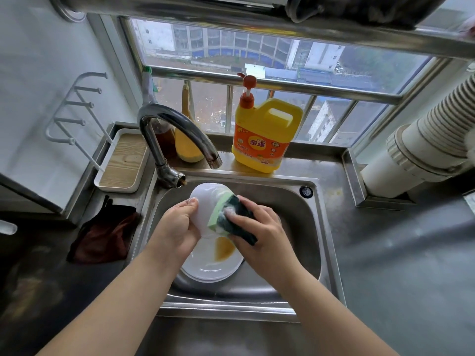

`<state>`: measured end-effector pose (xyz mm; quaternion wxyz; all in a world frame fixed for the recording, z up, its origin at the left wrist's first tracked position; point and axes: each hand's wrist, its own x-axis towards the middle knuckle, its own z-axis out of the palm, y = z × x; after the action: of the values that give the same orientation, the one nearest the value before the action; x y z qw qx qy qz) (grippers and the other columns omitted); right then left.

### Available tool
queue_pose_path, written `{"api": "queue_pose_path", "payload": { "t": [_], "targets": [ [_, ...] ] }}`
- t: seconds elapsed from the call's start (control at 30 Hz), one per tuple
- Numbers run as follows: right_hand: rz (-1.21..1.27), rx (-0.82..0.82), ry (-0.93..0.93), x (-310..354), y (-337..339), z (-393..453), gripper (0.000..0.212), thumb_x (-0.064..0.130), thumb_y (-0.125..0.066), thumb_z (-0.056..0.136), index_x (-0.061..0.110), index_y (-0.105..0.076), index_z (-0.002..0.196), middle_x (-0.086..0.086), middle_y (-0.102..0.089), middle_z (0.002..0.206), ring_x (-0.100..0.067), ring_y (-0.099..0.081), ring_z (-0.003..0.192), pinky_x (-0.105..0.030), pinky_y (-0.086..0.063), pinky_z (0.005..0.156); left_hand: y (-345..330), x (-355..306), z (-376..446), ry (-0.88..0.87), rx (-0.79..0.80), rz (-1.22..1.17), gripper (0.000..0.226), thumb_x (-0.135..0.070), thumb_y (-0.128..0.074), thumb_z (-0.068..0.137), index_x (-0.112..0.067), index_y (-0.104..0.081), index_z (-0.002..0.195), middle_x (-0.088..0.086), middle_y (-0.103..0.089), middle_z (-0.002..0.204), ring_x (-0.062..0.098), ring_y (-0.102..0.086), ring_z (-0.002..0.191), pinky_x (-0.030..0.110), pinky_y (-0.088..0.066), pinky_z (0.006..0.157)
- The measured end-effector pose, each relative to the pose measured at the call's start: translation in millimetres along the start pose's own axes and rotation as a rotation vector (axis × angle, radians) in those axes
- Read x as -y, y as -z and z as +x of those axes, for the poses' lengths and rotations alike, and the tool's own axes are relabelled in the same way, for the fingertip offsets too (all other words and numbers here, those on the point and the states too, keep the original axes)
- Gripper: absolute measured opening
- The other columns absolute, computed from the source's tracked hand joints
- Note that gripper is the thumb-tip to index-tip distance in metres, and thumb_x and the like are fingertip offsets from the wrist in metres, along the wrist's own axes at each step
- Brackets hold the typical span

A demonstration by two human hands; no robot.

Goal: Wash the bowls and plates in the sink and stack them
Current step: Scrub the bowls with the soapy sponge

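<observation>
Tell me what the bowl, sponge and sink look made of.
Bowl: glossy white, likely ceramic or melamine; smooth sheen. Sponge: soft green foam with dark scouring pad, sudsy. Sink: brushed stainless steel; grey metallic reflections.

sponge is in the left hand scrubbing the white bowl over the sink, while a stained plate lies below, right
Not quite: the head view shows the sponge in the right hand; the left hand holds the white bowl. The stained plate does lie below in the sink.

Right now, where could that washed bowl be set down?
Bare counter lies right of the sink, below the white pipe. The basin is crowded by the stained plate; a dark cloth covers the left.
</observation>
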<state>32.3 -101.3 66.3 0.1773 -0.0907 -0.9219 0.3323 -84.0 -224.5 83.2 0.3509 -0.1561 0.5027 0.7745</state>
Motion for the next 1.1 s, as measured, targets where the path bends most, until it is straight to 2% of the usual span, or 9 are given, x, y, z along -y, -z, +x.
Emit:
{"api": "queue_pose_path", "payload": {
  "t": [0.17, 0.27, 0.33, 0.47, 0.53, 0.6, 0.77, 0.87, 1.1],
  "targets": [
    [0.169, 0.005, -0.264, -22.7, 9.1, -7.1, 0.047, 0.012, -0.075, 0.076, 0.023, -0.065, 0.121, 0.013, -0.05, 0.127, -0.009, -0.05, 0.118, -0.026, -0.039, 0.106, 5.9, -3.2, -1.9, 0.028, -0.021, -0.053, 0.022, -0.01, -0.039, 0.102, -0.006, -0.059, 0.093, 0.009, -0.065, 0.086, 0.019, -0.061, 0.082, 0.048, -0.054, 0.069],
    [0.258, -0.013, -0.39, -18.5, 18.8, 12.5, 0.048, 0.015, -0.074, 0.08, 0.019, -0.061, 0.127, 0.009, -0.054, 0.128, -0.004, -0.05, 0.116, -0.004, -0.036, 0.098, 3.9, 4.2, -5.6, 0.043, 0.035, 0.021, 0.026, -0.009, -0.038, 0.101, -0.005, -0.06, 0.087, 0.006, -0.066, 0.075, 0.017, -0.061, 0.074, 0.043, -0.05, 0.08],
    [0.256, -0.005, -0.34, -8.2, 21.4, 27.4, 0.048, 0.018, -0.073, 0.082, 0.021, -0.06, 0.128, 0.009, -0.053, 0.132, -0.007, -0.05, 0.12, -0.005, -0.036, 0.097, 1.5, 11.0, -7.1, 0.035, 0.068, 0.051, 0.029, -0.008, -0.037, 0.101, -0.005, -0.06, 0.084, 0.005, -0.068, 0.069, 0.015, -0.064, 0.066, 0.04, -0.049, 0.08],
    [0.14, 0.105, -0.15, 11.5, 17.2, 32.0, 0.048, 0.017, -0.072, 0.081, 0.028, -0.06, 0.127, -0.001, -0.047, 0.143, -0.019, -0.043, 0.125, -0.032, -0.035, 0.107, 3.2, 8.3, -3.2, 0.017, 0.099, 0.01, 0.029, -0.007, -0.035, 0.101, -0.002, -0.06, 0.088, 0.007, -0.071, 0.07, 0.013, -0.069, 0.064, 0.035, -0.057, 0.073],
    [0.082, 0.117, -0.05, 12.8, 10.5, 21.7, 0.048, 0.018, -0.074, 0.077, 0.028, -0.064, 0.123, -0.003, -0.05, 0.14, -0.023, -0.047, 0.119, -0.029, -0.035, 0.103, 6.4, 5.4, -1.0, 0.014, 0.071, 0.002, 0.029, -0.006, -0.035, 0.101, -0.001, -0.06, 0.089, 0.008, -0.071, 0.07, 0.015, -0.068, 0.063, 0.031, -0.059, 0.065],
    [0.069, 0.085, -0.005, 7.8, 5.1, 10.7, 0.046, 0.019, -0.076, 0.073, 0.027, -0.067, 0.118, 0.001, -0.054, 0.135, -0.022, -0.052, 0.114, -0.022, -0.034, 0.099, 7.9, 5.4, -0.7, 0.026, 0.038, -0.007, 0.027, -0.007, -0.036, 0.101, -0.001, -0.06, 0.09, 0.012, -0.069, 0.076, 0.02, -0.066, 0.068, 0.037, -0.056, 0.071],
    [0.237, 0.052, -0.219, -10.2, 14.3, 2.3, 0.047, 0.016, -0.076, 0.077, 0.028, -0.064, 0.121, 0.015, -0.05, 0.13, -0.009, -0.049, 0.121, -0.035, -0.042, 0.106, 9.9, 9.7, -5.7, 0.009, 0.047, -0.004, 0.027, -0.007, -0.037, 0.101, -0.004, -0.059, 0.086, 0.004, -0.069, 0.066, 0.01, -0.066, 0.059, 0.027, -0.057, 0.063],
    [0.28, 0.038, -0.338, -10.6, 24.0, 11.1, 0.046, 0.02, -0.073, 0.081, 0.024, -0.061, 0.125, 0.014, -0.051, 0.128, -0.008, -0.05, 0.121, -0.035, -0.042, 0.106, 13.3, 10.4, -6.4, -0.049, 0.092, 0.119, 0.022, -0.008, -0.041, 0.099, -0.004, -0.062, 0.091, 0.005, -0.07, 0.075, 0.014, -0.064, 0.07, 0.028, -0.053, 0.071],
    [0.146, 0.091, -0.252, 12.1, 20.9, 49.0, 0.044, 0.033, -0.065, 0.087, 0.028, -0.058, 0.13, 0.005, -0.054, 0.136, -0.018, -0.045, 0.124, -0.034, -0.034, 0.108, 12.0, 17.0, -16.6, -0.181, 0.268, 0.336, 0.015, -0.017, -0.063, 0.085, -0.004, -0.063, 0.089, 0.005, -0.066, 0.076, 0.014, -0.057, 0.072, 0.021, -0.047, 0.067]
  ]
}}
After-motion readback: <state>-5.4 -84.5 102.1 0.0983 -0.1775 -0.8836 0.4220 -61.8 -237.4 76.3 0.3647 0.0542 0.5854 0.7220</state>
